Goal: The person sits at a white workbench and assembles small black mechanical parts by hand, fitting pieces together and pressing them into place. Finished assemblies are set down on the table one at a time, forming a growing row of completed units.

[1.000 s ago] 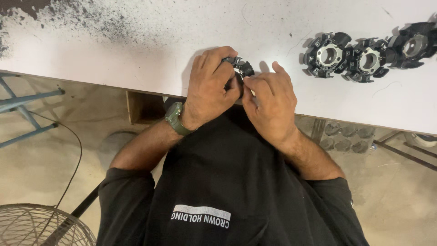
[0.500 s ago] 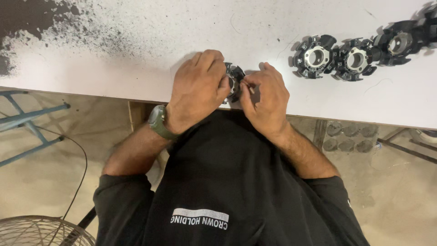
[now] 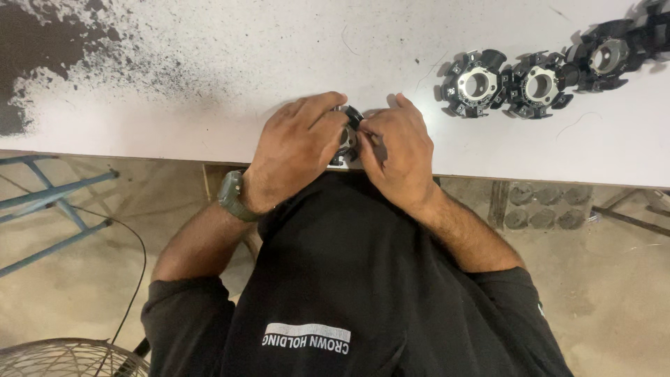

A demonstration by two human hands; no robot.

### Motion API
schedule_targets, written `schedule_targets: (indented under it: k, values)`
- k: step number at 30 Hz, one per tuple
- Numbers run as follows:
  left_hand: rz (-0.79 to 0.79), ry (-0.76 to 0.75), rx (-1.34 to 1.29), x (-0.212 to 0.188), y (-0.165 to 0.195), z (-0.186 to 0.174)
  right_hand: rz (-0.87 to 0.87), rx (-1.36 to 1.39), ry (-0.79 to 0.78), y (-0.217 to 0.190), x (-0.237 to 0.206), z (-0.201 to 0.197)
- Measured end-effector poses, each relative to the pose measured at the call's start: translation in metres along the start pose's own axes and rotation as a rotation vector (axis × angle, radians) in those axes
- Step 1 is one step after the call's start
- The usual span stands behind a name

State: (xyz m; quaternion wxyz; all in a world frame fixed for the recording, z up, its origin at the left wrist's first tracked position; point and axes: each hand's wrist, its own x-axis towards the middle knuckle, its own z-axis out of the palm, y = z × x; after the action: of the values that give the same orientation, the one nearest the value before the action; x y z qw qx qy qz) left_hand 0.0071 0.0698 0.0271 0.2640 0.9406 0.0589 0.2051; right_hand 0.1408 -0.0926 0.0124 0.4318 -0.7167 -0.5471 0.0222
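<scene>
Black-and-silver toothed part (image 3: 351, 126) sits pinched between both hands at the near edge of the white table (image 3: 209, 91); left hand (image 3: 296, 150) fingers curl closed over it, right hand (image 3: 394, 146) thumb & forefinger nip its top rim. Three similar black toothed rings (image 3: 534, 77) lie in a row well apart, beyond & right of the right fingers. Green wristwatch (image 3: 230, 195) sits just behind the left-hand knuckles.

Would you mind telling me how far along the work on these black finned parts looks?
Three black finned parts lie in a row on the white table, apparently finished. Another small black part is in hand, gripped between the left hand and right hand. No further loose parts show, so what remains cannot be told.
</scene>
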Motion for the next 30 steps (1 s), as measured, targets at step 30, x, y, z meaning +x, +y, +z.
schedule_targets:
  k: [30]
  values:
    - [-0.217,0.038,-0.105,-0.013,0.013,-0.007,-0.153,-0.121,0.012,0.0,-0.007,0.014]
